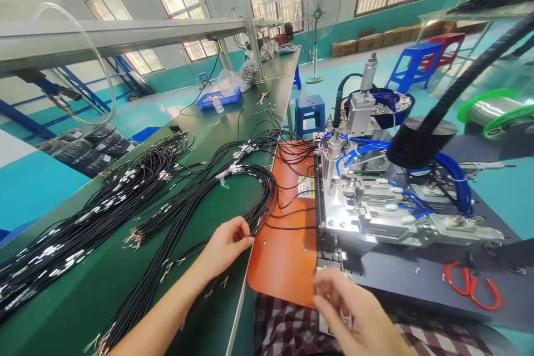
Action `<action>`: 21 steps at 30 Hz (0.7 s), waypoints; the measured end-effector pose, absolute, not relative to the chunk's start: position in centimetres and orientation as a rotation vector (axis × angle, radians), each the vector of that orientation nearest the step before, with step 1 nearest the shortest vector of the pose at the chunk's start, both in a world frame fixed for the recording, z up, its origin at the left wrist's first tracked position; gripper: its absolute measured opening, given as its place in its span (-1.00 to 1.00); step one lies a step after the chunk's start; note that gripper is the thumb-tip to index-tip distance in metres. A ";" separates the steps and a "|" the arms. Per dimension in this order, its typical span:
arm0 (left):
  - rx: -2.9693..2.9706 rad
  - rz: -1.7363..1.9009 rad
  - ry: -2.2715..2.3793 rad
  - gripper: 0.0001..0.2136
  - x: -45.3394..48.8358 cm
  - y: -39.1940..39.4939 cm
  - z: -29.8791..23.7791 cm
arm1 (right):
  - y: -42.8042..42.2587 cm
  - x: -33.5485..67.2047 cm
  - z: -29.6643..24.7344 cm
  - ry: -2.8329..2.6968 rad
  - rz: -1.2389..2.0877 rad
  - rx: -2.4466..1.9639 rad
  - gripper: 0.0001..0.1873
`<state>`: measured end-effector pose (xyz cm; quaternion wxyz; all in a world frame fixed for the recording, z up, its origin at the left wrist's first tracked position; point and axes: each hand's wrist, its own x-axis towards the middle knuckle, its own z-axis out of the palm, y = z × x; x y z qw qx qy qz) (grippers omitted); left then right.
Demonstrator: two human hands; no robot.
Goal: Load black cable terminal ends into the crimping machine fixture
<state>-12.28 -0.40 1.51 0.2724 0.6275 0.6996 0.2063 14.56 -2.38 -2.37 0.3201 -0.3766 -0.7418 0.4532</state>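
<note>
My left hand (pixel 229 245) is at the green table's edge, thumb and fingers curled close together beside a looped bundle of black cables (pixel 267 194). Whatever the fingertips may hold is hidden. To the right, my right hand (pixel 352 311) is in front of the machine (pixel 362 194), fingers bent and a gap between thumb and forefinger, with nothing visible in it. Several black cables run from the bundle across the orange plate (pixel 279 272) to the machine's left side. Cable ends with bare coloured wires (pixel 134 238) lie on the table.
A larger pile of black cables (pixel 104 206) covers the table's left part. Red-handled scissors (pixel 471 286) lie on the machine's dark base. A blue tray (pixel 219 99) stands farther back. A thick black hose (pixel 459 72) slants over the machine; a green wire spool (pixel 492 114) is at right.
</note>
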 end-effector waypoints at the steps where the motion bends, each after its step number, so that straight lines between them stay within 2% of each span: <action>1: 1.657 0.579 1.820 -0.91 -11.7 -0.6 2.1 | -2.0 13.5 -2.2 -2.013 1.079 -0.923 -0.81; 3: 1.566 0.675 1.667 -0.89 -10.2 -1.1 3.5 | -1.0 11.3 -1.6 -2.061 0.929 -0.854 -0.60; 5: 1.533 0.758 1.507 -0.87 -8.5 -1.7 4.9 | -0.1 9.4 -1.0 -2.050 0.826 -0.886 -0.51; 6: 1.544 0.756 1.441 -0.86 -7.8 -1.9 5.5 | 0.4 8.7 -0.7 -2.060 0.803 -0.883 -0.52; 9: 1.620 0.723 1.359 -0.86 -6.9 -2.2 6.3 | 1.2 8.2 -0.2 -2.143 0.754 -0.865 -0.75; 12: 1.851 0.726 1.629 -0.87 -8.0 -1.7 4.3 | 1.5 9.7 -0.3 -2.081 0.760 -0.868 -0.86; 13: 1.968 0.707 1.799 -0.80 -8.7 -1.5 3.1 | 1.4 10.5 -0.3 -2.019 0.777 -0.854 -0.85; 15: 2.132 0.557 2.183 -0.50 -10.2 -1.0 0.2 | 1.1 12.1 -0.4 -1.890 0.816 -0.820 -0.83; 16: 2.167 0.474 2.297 -0.46 -10.9 -0.8 -1.2 | 0.8 13.0 -0.3 -1.837 0.838 -0.812 -0.82; 21: 2.470 0.385 2.096 -0.63 -13.8 0.7 -4.4 | -1.5 16.9 0.2 -1.596 1.044 -0.877 -0.76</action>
